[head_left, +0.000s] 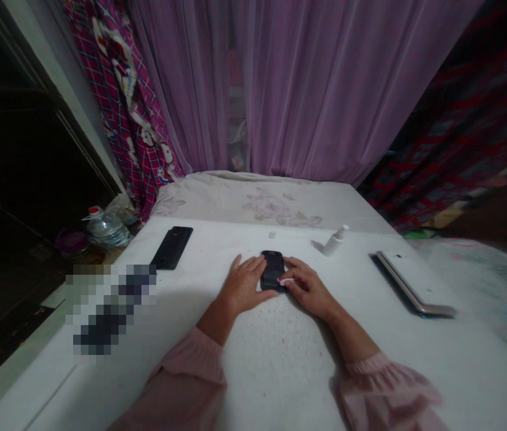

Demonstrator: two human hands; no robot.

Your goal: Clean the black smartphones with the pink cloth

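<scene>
"Pink sleeves (185, 377) come closest, one on each forearm. Where's the phone (273, 269)?"

"Flat on the white-covered bench (280, 371), between the two hands, dark screen up."

"And the left hand (243, 284)?"

"Its grip is spread and loose: fingertips on the phone's upper left side, thumb stretched along by the lower edge."

"The right hand (309, 287)?"

"Grip closed, pinching a pinkish scrap (287, 281) at the screen's lower right. I can't tell whether that's cloth or tissue."

"What's off to the right?"

"A white spray bottle (334, 241) stands beyond the right hand. Farther right is a pile (415, 275) topped by something flat and white, its edges blurred."

"And to the left?"

"A black phone (173, 246), lying at a slant, seemingly on top of another. Just nearer, a pixelated patch (109, 311) hides what's there."

"Farther back?"

"A tiny pale piece (272, 234) lies past the phone in the middle, then a flowered cloth (275, 203), with purple curtains (325, 90) behind. A water bottle (107, 227) with a red cap sits beyond the bench's left edge."
</scene>
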